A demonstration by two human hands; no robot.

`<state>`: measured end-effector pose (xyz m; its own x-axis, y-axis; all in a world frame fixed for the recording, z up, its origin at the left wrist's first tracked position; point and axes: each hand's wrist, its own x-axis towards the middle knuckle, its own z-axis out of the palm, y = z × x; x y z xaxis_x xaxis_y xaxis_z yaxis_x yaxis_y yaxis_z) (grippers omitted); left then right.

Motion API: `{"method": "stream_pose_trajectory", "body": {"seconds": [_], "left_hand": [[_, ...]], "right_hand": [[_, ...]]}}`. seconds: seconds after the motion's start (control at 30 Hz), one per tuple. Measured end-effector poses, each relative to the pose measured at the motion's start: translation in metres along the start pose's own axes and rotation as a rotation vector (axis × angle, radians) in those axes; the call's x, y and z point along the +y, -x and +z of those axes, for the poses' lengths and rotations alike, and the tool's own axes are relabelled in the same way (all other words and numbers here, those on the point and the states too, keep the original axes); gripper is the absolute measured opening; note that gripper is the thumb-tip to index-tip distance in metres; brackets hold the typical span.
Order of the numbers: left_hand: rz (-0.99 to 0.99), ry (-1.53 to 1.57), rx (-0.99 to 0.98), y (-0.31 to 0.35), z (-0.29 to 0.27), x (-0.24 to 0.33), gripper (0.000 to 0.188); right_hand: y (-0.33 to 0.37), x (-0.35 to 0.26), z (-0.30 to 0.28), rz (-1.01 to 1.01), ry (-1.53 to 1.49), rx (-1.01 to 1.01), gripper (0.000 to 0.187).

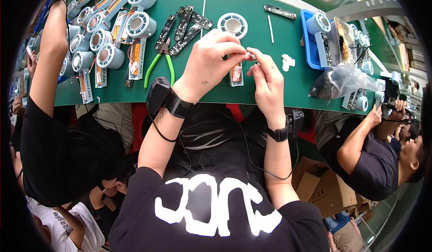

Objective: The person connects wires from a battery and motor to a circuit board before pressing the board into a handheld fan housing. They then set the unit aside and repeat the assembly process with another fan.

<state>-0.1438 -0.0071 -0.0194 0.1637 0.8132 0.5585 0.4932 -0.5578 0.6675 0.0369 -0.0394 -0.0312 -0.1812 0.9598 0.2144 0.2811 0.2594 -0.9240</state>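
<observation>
My left hand (210,63) and my right hand (268,83) meet above the green table, fingertips pinched close together. Between them shows a small dark and whitish piece (253,59), too small to name. Directly beneath lies a handheld fan with a light blue round head (232,26); its handle (236,75) holds an orange and white battery pack. My left hand covers the middle of this fan. Left of my hands, green-handled pliers (158,67) rest with the handles spread. Beside their jaws is a loose pile of black circuit boards (184,27).
Many opened fans (110,56) crowd the table's left side. At the right stand a blue tray (310,49) and a clear plastic bag (339,83). Another board (280,12), a white stick (271,29) and white scraps (287,62) lie nearby. Co-workers sit on both sides.
</observation>
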Motion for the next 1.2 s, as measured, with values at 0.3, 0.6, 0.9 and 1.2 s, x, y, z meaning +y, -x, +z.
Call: {"method": "stream_pose_trajectory", "body": {"seconds": [0.3,0.6,0.9,1.2], "left_hand": [[-0.008,0.032,-0.04,-0.003,0.0,0.003,0.017],[-0.374,0.022,0.121,0.015,-0.009,0.023,0.023],[-0.68,0.706,0.155,0.026,0.009,0.023,0.024],[-0.156,0.139,0.119,0.005,0.024,0.023,0.02]], "right_hand": [[-0.008,-0.001,-0.014,-0.05,0.017,-0.1,0.036],[-0.021,-0.023,-0.03,0.375,-0.542,-0.076,0.033],[-0.025,-0.021,-0.036,0.449,-0.74,0.022,0.035],[-0.009,-0.012,-0.032,0.371,-0.72,0.041,0.036]]}}
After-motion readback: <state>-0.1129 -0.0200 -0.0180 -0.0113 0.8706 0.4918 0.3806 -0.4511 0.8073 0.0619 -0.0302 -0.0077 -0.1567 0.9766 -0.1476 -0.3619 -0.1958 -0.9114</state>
